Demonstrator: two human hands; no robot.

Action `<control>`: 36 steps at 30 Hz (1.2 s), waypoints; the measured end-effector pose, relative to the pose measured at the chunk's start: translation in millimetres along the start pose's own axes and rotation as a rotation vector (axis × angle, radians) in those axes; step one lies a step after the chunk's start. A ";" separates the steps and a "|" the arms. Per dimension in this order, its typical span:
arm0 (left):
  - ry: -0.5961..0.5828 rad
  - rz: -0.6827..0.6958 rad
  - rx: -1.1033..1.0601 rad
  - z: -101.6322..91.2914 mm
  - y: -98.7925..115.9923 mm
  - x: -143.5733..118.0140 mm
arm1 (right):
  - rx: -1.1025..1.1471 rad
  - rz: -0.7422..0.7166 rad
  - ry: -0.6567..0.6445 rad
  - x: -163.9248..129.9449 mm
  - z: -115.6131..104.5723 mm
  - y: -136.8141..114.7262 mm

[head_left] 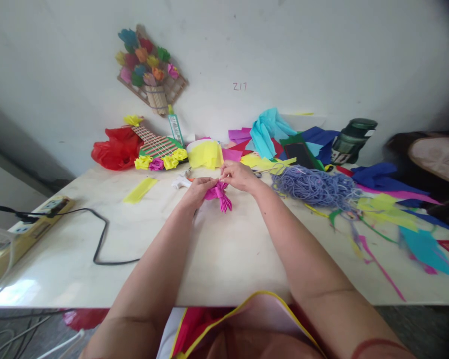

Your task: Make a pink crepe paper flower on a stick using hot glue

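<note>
Where the pale tabletop [224,259] meets the person's lap, both forearms reach forward over it and the hands meet near its middle. The left hand [195,192] is closed around one end of a pink paper piece [219,194], and the right hand [236,175] pinches its upper edge with the fingertips. The paper is bright magenta, gathered and pleated at the held end, with its loose end fanning down toward the person in several pointed folds; it seems to sit just above the surface, though contact is hard to judge.

To the left, a black cable [99,239] loops across to a power strip [30,227] at the edge. A yellow paper strip [139,190] lies left of the hands, and a white glue gun [181,182] sits just behind them. To the right lies a heap of purple-blue yarn [314,185], with scraps of coloured paper [392,212] spread beyond it.

Further back are a red plastic bag [115,148], a woven mat with paper flowers [157,149], a glue bottle [175,127] and a dark green flask [351,139]. On the wall hangs a paper flower bouquet [149,70].
</note>
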State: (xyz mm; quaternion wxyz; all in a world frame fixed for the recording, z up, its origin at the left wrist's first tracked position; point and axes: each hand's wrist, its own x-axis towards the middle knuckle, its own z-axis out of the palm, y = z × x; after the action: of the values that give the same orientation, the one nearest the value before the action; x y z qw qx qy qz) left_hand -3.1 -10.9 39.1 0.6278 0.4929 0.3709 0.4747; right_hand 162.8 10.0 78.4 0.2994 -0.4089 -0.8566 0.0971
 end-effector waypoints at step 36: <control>0.030 -0.019 0.070 -2.1 2.7 -0.4 | -0.022 -0.060 -0.153 3.8 4.7 8.3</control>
State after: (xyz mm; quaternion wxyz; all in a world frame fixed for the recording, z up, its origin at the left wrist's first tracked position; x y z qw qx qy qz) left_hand -5.7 -10.5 41.2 0.6090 0.5037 0.4012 0.4631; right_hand 163.5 18.6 72.9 0.2316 -0.3774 -0.8899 0.1096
